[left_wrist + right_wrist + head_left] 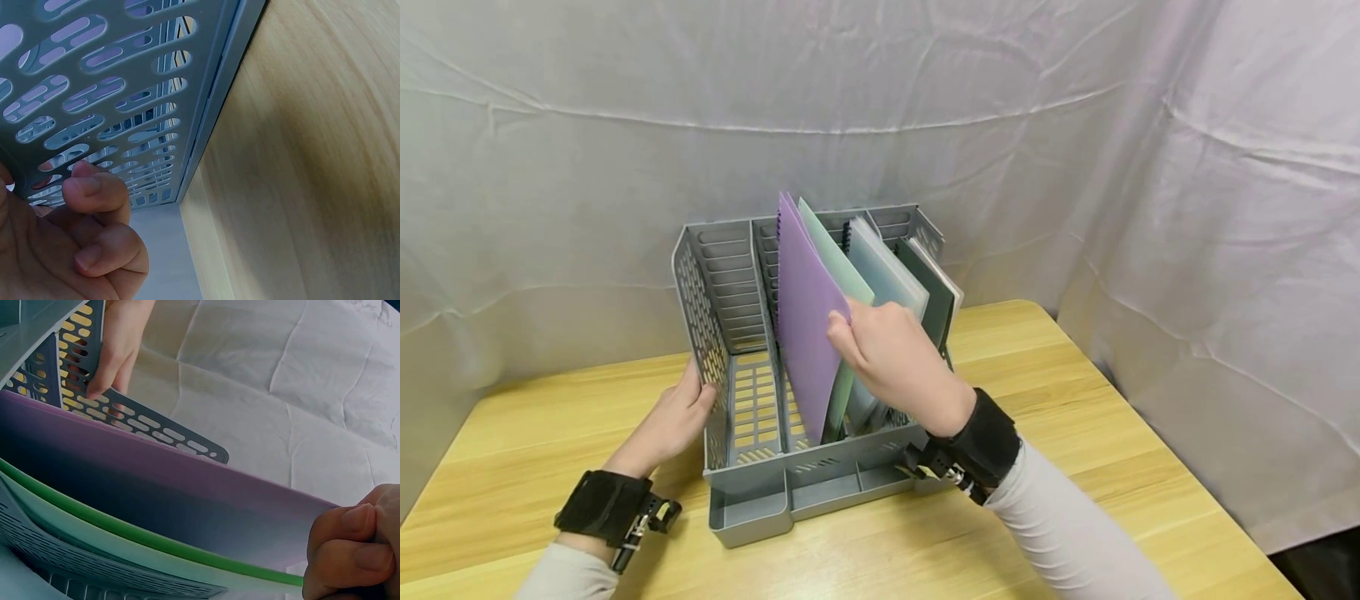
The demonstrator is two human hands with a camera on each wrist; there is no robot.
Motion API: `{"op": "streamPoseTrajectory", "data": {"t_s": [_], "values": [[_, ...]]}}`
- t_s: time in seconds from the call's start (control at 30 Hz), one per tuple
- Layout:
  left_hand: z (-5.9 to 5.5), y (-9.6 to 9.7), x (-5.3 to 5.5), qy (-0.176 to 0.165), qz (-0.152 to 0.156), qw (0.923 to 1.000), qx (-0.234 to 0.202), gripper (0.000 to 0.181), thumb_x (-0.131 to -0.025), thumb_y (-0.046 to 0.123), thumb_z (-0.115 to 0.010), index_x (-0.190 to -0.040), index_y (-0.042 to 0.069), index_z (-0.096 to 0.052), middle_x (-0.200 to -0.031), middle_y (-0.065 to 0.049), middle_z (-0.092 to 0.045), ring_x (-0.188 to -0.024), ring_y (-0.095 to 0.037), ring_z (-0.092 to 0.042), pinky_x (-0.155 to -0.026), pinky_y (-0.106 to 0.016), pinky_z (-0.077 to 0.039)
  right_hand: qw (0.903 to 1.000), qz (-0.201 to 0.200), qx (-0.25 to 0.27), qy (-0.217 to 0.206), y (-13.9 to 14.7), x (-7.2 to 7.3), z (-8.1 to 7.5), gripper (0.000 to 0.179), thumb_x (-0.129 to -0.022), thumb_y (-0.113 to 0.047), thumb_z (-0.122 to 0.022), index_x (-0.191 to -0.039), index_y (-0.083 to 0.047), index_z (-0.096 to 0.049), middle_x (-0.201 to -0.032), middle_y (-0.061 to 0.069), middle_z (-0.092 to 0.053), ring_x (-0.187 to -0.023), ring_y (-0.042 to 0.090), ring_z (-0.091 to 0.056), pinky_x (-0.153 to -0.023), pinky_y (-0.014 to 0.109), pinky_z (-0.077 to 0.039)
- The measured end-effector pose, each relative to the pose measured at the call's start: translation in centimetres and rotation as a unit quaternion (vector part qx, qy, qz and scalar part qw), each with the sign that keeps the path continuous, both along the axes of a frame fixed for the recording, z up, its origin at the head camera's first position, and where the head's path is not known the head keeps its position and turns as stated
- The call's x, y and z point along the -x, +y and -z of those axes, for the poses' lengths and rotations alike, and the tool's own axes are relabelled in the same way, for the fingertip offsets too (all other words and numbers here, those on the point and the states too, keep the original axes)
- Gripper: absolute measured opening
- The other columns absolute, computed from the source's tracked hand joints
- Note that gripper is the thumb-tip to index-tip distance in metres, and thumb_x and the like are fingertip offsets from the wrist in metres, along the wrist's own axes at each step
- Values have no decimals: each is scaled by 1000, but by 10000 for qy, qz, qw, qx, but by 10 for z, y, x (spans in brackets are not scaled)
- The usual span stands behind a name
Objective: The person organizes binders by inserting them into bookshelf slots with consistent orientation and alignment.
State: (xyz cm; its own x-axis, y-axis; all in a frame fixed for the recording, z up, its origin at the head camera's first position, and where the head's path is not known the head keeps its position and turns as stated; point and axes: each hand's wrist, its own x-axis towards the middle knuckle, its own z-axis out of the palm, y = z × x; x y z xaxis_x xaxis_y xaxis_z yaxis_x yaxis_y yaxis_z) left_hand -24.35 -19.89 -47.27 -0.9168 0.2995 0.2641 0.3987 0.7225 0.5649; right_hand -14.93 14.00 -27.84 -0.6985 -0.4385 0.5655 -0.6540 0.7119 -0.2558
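Observation:
A grey desktop file organizer (748, 477) with upright dividers stands on the table. My right hand (898, 354) pinches the near upper edge of a purple spiral notebook (805, 325), which stands upright in a middle slot. Right beside it in that slot is a light green notebook (831, 250), its edge close to my right fingers in the right wrist view. My left hand (673, 417) grips the organizer's perforated left side wall (94, 81); in the left wrist view its fingers (112, 247) are curled at the wall's edge.
Farther right in the organizer stand a pale blue clear-covered notebook (883, 267) and a dark green notebook (928, 292) with a light one behind it. Small trays (827, 492) line the organizer's front. A grey-white curtain (625, 183) hangs close behind the wooden table (1075, 500).

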Motion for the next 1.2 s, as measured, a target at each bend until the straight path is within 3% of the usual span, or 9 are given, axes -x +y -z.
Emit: {"op": "streamPoseTrajectory", "data": {"t_s": [0.07, 0.23, 0.33, 0.8, 0.93, 1.03, 1.13, 1.2], "values": [[-9, 4, -5, -73, 43, 10000, -43, 67, -115, 33, -33, -174, 24, -2, -160, -38, -44, -127, -65, -58, -101, -74, -49, 10000, 31, 8, -11, -2, 1, 1, 34, -110, -18, -39, -76, -15, -39, -65, -8, -25, -55, 8, -23, -52, 25, -26], [-50, 22, -34, -400, 141, 9991, -58, 67, -114, 18, -33, -171, 4, -2, -160, -44, -36, -133, -68, -51, -106, -76, -44, 9998, 112, 73, -172, -5, 2, 1, 36, -111, -19, -38, -75, -16, -37, -65, -8, -25, -55, 8, -24, -51, 25, -26], [-61, 27, -41, -512, 101, 9986, 24, 66, -114, 15, -33, -170, 1, -1, -161, -44, -33, -134, -67, -50, -108, -76, -43, 9995, 171, 93, -261, -6, 2, 0, 36, -111, -20, -38, -75, -16, -37, -65, -8, -25, -55, 8, -24, -51, 25, -26], [-58, 27, -40, -671, 20, 9977, -18, 66, -114, 17, -32, -171, 3, -1, -163, -43, -32, -136, -68, -47, -110, -76, -41, 9985, 366, 114, -393, -10, 9, -2, 36, -113, -22, -36, -77, -16, -38, -66, -6, -28, -56, 10, -26, -52, 28, -32], [-51, 24, -38, -624, 46, 9979, -168, 67, -114, 20, -33, -172, 6, -1, -162, -43, -33, -136, -69, -46, -110, -77, -39, 9978, 440, 106, -488, -10, 8, -3, 36, -113, -22, -36, -77, -15, -38, -67, -6, -28, -56, 10, -28, -52, 28, -32], [-42, 21, -34, -407, -86, 9990, -136, 67, -113, 24, -33, -173, 11, -5, -159, -41, -40, -132, -68, -52, -106, -77, -44, 9968, 529, 102, -588, -10, 8, -4, 36, -113, -23, -36, -78, -15, -39, -67, -6, -29, -56, 11, -30, -51, 29, -33], [-42, 21, -33, -382, -92, 9991, -146, 66, -113, 24, -33, -172, 11, -6, -159, -41, -41, -132, -68, -52, -105, -77, -44, 9956, 662, 82, -660, -10, 8, -5, 36, -112, -25, -36, -78, -15, -40, -67, -5, -31, -56, 13, -35, -53, 31, -37], [-47, 23, -37, -515, -40, 9985, -184, 67, -113, 22, -34, -172, 8, -5, -160, -42, -38, -135, -67, -49, -108, -77, -42, 9946, 747, 104, -720, -10, 8, -6, 36, -112, -25, -36, -78, -15, -40, -67, -5, -32, -56, 13, -36, -54, 32, -38]]}}
